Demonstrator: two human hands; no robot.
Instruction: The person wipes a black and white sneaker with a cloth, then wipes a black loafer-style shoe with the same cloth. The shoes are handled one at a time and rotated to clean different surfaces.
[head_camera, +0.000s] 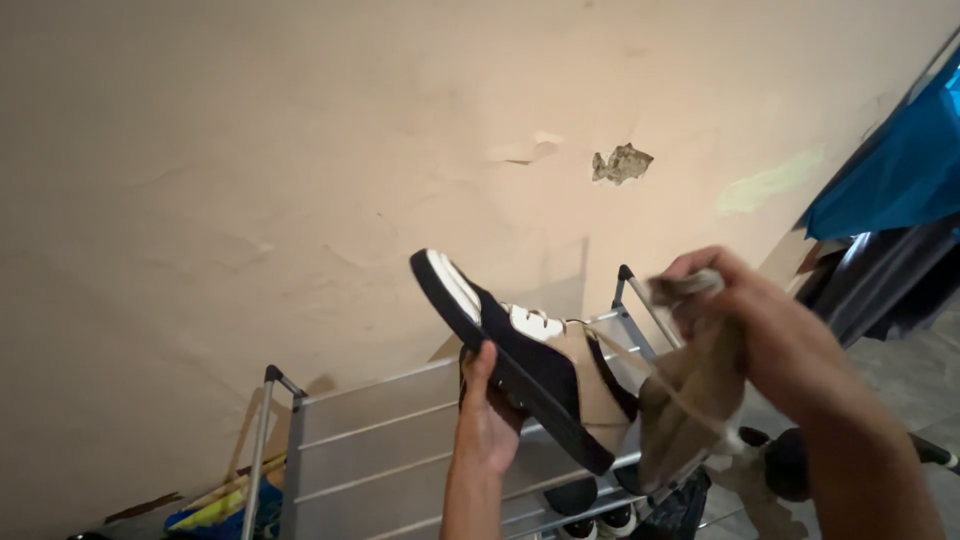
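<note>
Item: shoe (520, 360), dark blue and tan with a white toe cap and white laces, held up in the air with its dark sole turned toward the left and the toe pointing up.

Left hand (487, 425): closed on the shoe from below, thumb up against the sole near the heel end, fingers wrapped behind.

Right hand (770, 330): closed around a bunched grey-brown cloth (695, 400), which hangs down just right of the shoe and touches its tan side. A loose lace (650, 375) trails from the shoe across the cloth.

Rack (400, 440): grey metal shelf unit directly below and behind the shoe; its top shelf shows bare bars. More shoes (590, 510) stand on a lower level, under the held shoe.

Wall (300, 150): cream, with peeling paint, behind the shoe and rack.

Blue sheet (890, 170): hanging far right of the shoe, dark fabric beneath it.

Progress, as judged: cloth is against the shoe's side, so wiping looks under way. How clean the shoe is cannot be told; the shoe is off the rack.
</note>
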